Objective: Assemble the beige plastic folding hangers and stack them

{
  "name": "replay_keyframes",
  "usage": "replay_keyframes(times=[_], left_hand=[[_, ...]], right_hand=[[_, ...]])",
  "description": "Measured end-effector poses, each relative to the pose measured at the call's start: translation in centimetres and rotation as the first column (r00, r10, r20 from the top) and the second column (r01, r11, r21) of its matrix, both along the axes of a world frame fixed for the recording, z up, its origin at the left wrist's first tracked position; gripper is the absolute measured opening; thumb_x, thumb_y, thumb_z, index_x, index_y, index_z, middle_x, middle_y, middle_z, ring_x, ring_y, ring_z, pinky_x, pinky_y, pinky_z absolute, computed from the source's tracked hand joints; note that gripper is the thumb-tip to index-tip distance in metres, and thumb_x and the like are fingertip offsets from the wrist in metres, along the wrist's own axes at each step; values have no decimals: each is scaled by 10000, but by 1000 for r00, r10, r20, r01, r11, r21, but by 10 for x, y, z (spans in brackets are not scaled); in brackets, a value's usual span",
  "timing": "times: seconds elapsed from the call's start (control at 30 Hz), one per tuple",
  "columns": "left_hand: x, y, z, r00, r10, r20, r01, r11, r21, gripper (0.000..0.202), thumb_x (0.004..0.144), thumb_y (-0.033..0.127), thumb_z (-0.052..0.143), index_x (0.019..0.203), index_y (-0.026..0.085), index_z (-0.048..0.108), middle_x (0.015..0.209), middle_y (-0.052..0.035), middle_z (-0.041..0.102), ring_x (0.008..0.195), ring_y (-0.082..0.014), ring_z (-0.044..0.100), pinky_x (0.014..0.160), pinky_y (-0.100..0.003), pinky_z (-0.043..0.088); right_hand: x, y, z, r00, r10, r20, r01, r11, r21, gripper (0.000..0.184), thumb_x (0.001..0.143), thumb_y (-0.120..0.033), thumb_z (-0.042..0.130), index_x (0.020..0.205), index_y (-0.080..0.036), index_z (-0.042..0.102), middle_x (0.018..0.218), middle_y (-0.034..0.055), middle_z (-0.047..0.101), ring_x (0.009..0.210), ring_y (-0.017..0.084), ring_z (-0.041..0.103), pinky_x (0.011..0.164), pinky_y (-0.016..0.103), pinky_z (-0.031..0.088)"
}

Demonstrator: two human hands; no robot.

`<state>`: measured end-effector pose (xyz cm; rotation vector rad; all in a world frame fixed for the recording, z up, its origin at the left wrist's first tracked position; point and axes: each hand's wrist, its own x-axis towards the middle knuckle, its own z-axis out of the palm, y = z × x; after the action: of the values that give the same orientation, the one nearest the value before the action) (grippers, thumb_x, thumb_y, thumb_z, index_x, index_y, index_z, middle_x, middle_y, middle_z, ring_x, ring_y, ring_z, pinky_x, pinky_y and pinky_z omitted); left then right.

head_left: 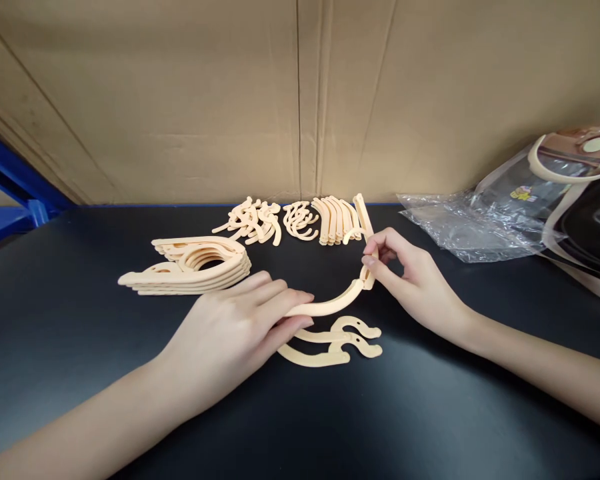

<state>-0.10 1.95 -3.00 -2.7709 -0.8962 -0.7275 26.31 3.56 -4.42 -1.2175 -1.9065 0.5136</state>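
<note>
My left hand (pixel 235 323) pinches one end of a curved beige plastic hanger arm (pixel 333 307) between thumb and fingers. Its far end meets a second hanger arm (pixel 363 213), which stands angled away from me. Closed around that second arm is my right hand (pixel 413 280), thumb against its near part. A thin curved strip (pixel 353 234) juts left from the same arm, just beyond my right fingertips. On the black table below lie flat hook-shaped pieces (pixel 325 359), partly covered by my left hand. To the left sits a stack of folded beige hangers (pixel 190 283).
Along the back of the black table (pixel 80 373) are loose hook pieces (pixel 255 220), small curved strips (pixel 300 220) and a row of hanger arms (pixel 335 220). Clear plastic bags (pixel 480 227) and a dark bag (pixel 590 220) occupy the right. Cardboard (pixel 205 100) rises behind; a blue frame (pixel 20 173) is left.
</note>
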Motion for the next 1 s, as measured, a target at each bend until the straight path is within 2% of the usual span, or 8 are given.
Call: replay_keyframes(times=[0.1,0.27,0.37,0.43,0.53,0.73,1.0], left_hand=[[-2,6,1,999,-3,-33,2,1000,-25,210,1012,272,494,1093,170,660,899,-4,704,782,-175,597,662,-289,429],[-3,9,-3,999,-15,-41,11,995,-96,221,1028,262,454,1141,176,623,991,-9,700,864,-168,614,701,-278,450],[-2,9,-7,1000,-20,-11,18,995,-103,201,1032,261,438,1094,185,613,958,-2,683,842,-159,603,680,-269,445],[-1,9,-9,1000,-27,-7,26,993,-120,201,1034,254,424,1074,193,611,943,-1,672,838,-158,589,678,-267,443],[1,9,-11,998,-51,-40,45,990,-135,229,1030,227,410,1139,199,609,992,-18,659,879,-171,571,720,-280,451],[2,7,-11,997,-57,-57,49,990,-133,239,1002,205,442,1135,208,640,1003,-42,600,892,-180,535,694,-281,446],[3,6,-12,997,-76,-10,73,980,-184,278,994,166,448,1240,189,575,1055,-32,634,940,-179,539,774,-302,457]], right_hand=[[1,2,-1,1000,9,-2,-9,1000,-19,84,925,-151,514,928,-234,508,841,-32,570,762,139,554,728,289,446],[0,1,0,994,5,112,-5,1000,-4,168,857,-69,486,899,-231,494,816,-29,526,730,142,512,661,282,418],[0,2,-1,979,-9,205,2,999,34,179,855,-67,477,924,-225,526,820,-13,528,730,154,500,648,290,408],[-1,3,-2,965,-2,262,-19,997,75,190,866,-69,463,944,-219,551,843,9,570,783,181,524,690,318,429],[0,6,-4,944,52,325,-96,988,121,237,881,-47,432,963,-213,580,932,39,651,882,216,559,797,381,459],[2,9,-7,918,220,331,-260,962,83,305,896,-32,428,1028,-217,631,1137,56,676,1054,217,595,924,404,496],[4,13,-10,923,167,346,-227,964,140,333,908,-20,418,1024,-199,673,1138,59,711,1053,217,641,951,427,502]])
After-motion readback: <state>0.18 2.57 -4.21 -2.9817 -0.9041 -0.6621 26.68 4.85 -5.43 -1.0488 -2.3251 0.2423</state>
